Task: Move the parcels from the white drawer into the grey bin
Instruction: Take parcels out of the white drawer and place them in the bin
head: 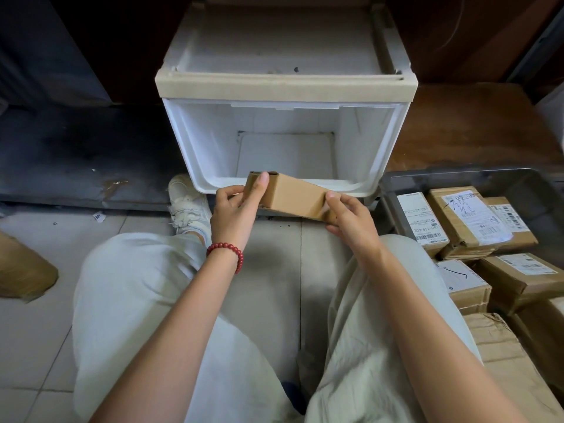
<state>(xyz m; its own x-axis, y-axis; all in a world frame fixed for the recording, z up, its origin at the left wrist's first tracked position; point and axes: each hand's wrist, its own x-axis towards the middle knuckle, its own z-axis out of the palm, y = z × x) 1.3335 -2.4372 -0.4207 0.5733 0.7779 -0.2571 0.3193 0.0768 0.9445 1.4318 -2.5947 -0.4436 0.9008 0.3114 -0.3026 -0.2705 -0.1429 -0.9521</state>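
Note:
A small plain cardboard parcel (294,195) is held in front of the white drawer (195,148), just over its front rim. My left hand (236,210) grips its left end, thumb over the top. My right hand (351,216) pinches its right end. The drawer is pulled out and its white floor shows no other parcel. The grey bin (457,178) stands to the right and holds several taped, labelled cardboard parcels (467,221).
The white drawer cabinet (283,41) stands behind the drawer. My knees in pale trousers fill the lower view, with a white shoe (186,203) by the drawer's left corner. A brown padded bag (21,270) lies at the left on the tiled floor.

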